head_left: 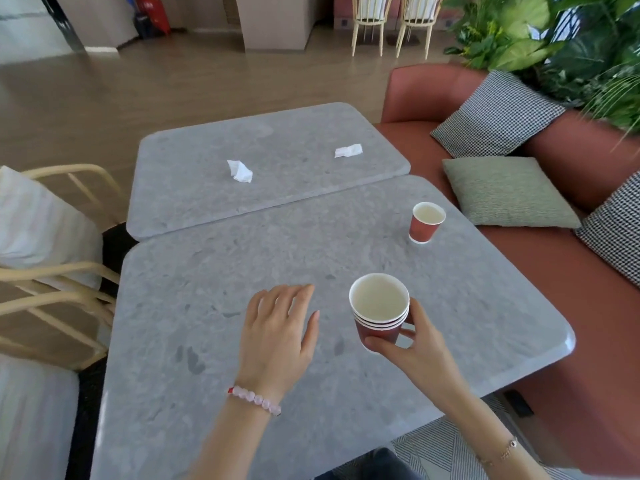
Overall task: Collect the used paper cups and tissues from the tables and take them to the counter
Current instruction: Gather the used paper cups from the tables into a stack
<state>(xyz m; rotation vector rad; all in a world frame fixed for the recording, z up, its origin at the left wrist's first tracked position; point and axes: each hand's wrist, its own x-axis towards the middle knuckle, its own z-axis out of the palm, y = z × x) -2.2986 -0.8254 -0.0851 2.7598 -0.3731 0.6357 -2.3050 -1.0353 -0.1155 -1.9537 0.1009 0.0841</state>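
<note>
- The stack of red paper cups (379, 313), nested with several white rims showing, is in the right hand (415, 344). The thumb curls under the front and the fingers wrap the far side. I cannot tell whether its base touches the near table (242, 271).
- The left hand (277, 327) is over the same table just beside the stack, palm down, with its fingers spread and relaxed, holding nothing. A bead bracelet (255, 399) sits on its wrist.
- One lone red paper cup (425, 223) stands upright near the table's far right edge, close to the sofa (433, 95). Its inside looks pale, and whether any liquid remains is unclear.
- Judged step: gather that cup into the stack.
  - Keep the stack level and grip it low, so the top cup stays open to receive the next one.
  - The free left hand seems better suited to lift the lone cup, by its wall below the rim.
  - Check for dregs before nesting, as a tilted cup could spill on the table.
  - Seat it straight down — a skewed cup will make the stack lean.
- Two tissues are still left on the far table (277, 133). A crumpled tissue (239, 171) lies toward its near left and a second tissue (348, 150) toward its right, well apart.
  - They could be pinched up and dropped into the top cup, which would leave one hand free for the walk to the counter — not in view here.
</note>
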